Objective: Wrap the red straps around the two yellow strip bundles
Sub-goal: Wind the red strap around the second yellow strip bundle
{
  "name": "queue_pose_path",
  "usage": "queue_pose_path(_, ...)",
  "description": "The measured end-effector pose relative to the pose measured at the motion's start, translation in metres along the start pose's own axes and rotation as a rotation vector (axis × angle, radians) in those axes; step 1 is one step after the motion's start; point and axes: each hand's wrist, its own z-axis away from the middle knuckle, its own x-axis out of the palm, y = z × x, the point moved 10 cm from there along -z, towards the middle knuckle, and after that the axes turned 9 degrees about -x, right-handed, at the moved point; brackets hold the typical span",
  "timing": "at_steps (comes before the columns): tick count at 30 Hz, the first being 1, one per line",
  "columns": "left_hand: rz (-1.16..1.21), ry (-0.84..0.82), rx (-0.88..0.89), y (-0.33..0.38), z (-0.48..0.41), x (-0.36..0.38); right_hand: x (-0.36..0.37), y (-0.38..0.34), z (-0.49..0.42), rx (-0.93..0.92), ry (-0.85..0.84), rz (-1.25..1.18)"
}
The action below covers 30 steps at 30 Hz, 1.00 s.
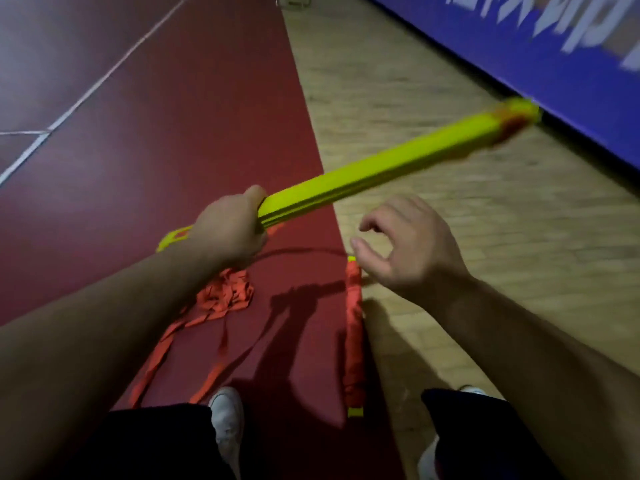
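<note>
Starting at the far left: white lines [69, 109] crossing the dark red mat [173, 150]. Then the left hand [230, 233], clamped tight round the yellow strip bundle [381, 168] close to its near end, with a short stub poking out past the wrist on the left. Held off the floor, slanting up to the right, out over the wooden floor [450, 237] towards the blue board [554, 64]; blurred at the far tip, with a smear of red across it there.

Down below that hand, on the mat: a loose heap of red straps [225, 296], tails trailing back towards a white shoe [227, 420].

Further right, lying flat along the seam between mat and wood: the second bundle [354, 334], swathed in red nearly its whole length, yellow peeping out only at each end.

And the right hand [408, 247], hovering above that bundle's far end, holding nothing, fingers loosely curled, thumb and forefinger apart. Apart from the held bundle too. Dark clothing [485, 438] along the bottom edge.
</note>
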Motion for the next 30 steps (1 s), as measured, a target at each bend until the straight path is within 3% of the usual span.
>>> queue_pose_path(2,-0.156,0.030,0.077,0.017,0.006,-0.020,-0.006,-0.018,-0.014,-0.143,-0.046,0.280)
queue_pose_path(4,-0.320,0.072,0.162,0.036,0.015,-0.034,0.016,-0.008,-0.021,-0.031,-0.340,0.485)
queue_pose_path(6,-0.450,0.076,0.236,0.052,0.025,-0.040,0.044,0.002,-0.008,0.105,-0.666,0.524)
queue_pose_path(8,-0.524,0.032,0.288,0.061,0.034,-0.041,0.067,0.009,0.016,0.250,-0.794,0.310)
queue_pose_path(10,-0.552,-0.004,0.309,0.063,0.045,-0.041,0.079,0.010,0.035,0.415,-0.765,-0.016)
queue_pose_path(13,-0.533,0.038,0.390,0.058,0.063,-0.041,0.082,0.001,0.042,0.430,-0.713,-0.113)
queue_pose_path(15,-0.384,0.165,0.487,0.053,0.080,-0.050,0.078,-0.001,0.040,0.411,-0.693,-0.044)
queue_pose_path(17,-0.019,0.324,0.413,0.029,0.095,-0.077,0.072,0.000,0.033,0.383,-0.666,0.024)
queue_pose_path(18,0.217,0.452,0.291,0.005,0.101,-0.095,0.068,0.002,0.029,0.380,-0.649,0.049)
queue_pose_path(20,0.648,0.686,-0.138,-0.069,0.110,-0.106,0.056,0.009,0.023,0.397,-0.613,0.054)
queue_pose_path(21,0.799,0.672,-0.364,-0.099,0.109,-0.095,0.051,0.010,0.021,0.408,-0.597,0.037)
queue_pose_path(23,0.988,0.355,-0.550,-0.112,0.091,-0.062,0.039,0.011,0.017,0.439,-0.557,-0.050)
queue_pose_path(25,1.069,0.012,-0.428,-0.081,0.075,-0.043,0.027,0.013,0.016,0.480,-0.529,-0.104)
queue_pose_path(26,1.061,-0.044,-0.359,-0.065,0.072,-0.047,0.021,0.013,0.016,0.493,-0.524,-0.116)
queue_pose_path(30,0.964,0.135,-0.235,-0.044,0.064,-0.089,0.008,0.011,0.018,0.522,-0.469,-0.260)
